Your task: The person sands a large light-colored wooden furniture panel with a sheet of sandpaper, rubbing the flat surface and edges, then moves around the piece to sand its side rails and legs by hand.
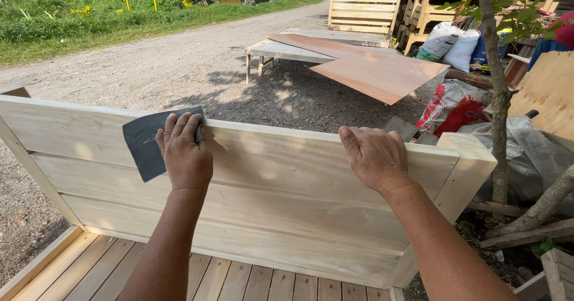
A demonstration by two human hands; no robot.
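Outdoor scene lit by strong, direct daylight; exposure is bright and colours are saturated throughout. The gravel road [179,62] is rendered pale and nearly washed out in the sun; dappled tree shadow is cast across the ground beneath the low wooden table [287,51]. The pale board panel [287,175] is evenly lit on its near face, with soft mottled shade on its upper plank; short, dark shadows are thrown beside the left hand [185,154] and under the right hand [373,157]. Mild glare is seen on the reddish plywood sheet [376,74]. Focus is sharp from near to far; slight wide-angle bowing is noticed toward the frame edges; no motion blur is evident.
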